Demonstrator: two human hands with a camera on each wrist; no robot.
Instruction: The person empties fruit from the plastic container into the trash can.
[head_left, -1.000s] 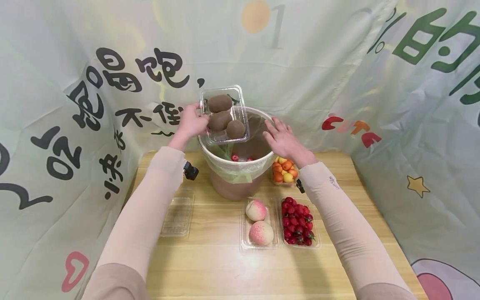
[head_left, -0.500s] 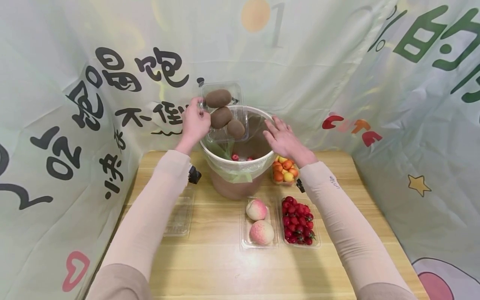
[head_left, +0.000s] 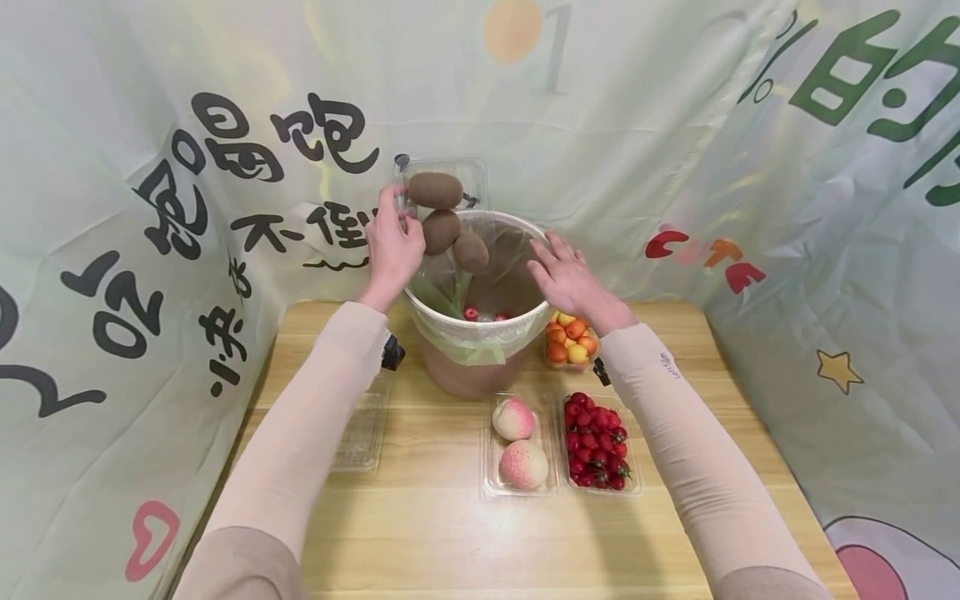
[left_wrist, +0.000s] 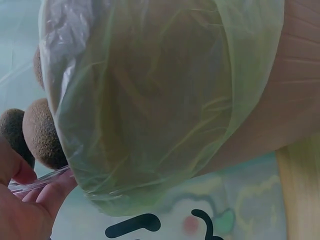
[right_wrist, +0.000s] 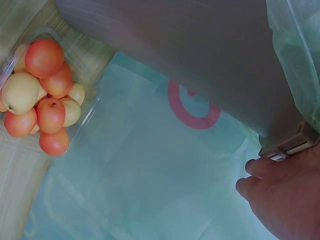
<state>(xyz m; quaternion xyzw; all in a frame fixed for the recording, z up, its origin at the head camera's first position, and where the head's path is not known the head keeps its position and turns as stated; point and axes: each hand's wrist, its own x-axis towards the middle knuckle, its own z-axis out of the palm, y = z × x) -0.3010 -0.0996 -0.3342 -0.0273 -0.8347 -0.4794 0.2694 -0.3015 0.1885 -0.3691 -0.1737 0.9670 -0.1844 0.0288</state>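
Observation:
My left hand [head_left: 395, 250] pinches the edge of a clear plastic box [head_left: 474, 177], steeply tilted above a tall bin [head_left: 463, 377]. Three brown kiwis [head_left: 437, 191] show in the head view, the lower two over the bin's mouth. In the left wrist view, thumb and fingers grip the box's thin edge [left_wrist: 42, 180] beside a kiwi [left_wrist: 44, 134] at the bin's rim. A pale green plastic bag [left_wrist: 165, 100] lines the bin, with small red fruits [head_left: 471, 314] inside. My right hand [head_left: 568, 279] has its fingers extended at the bin's right rim.
A box of orange and yellow fruits [head_left: 573, 342] stands right of the bin. In front are a box of two peaches [head_left: 523, 464] and a box of red berries [head_left: 596, 442]. An empty clear box [head_left: 363, 433] lies left. Printed curtains [head_left: 600, 150] enclose the wooden table [head_left: 450, 550].
My left hand has tipped the box more steeply, its far end rising. The kiwis have shifted within it, the lower two toward the bin's mouth. The right hand has stayed put.

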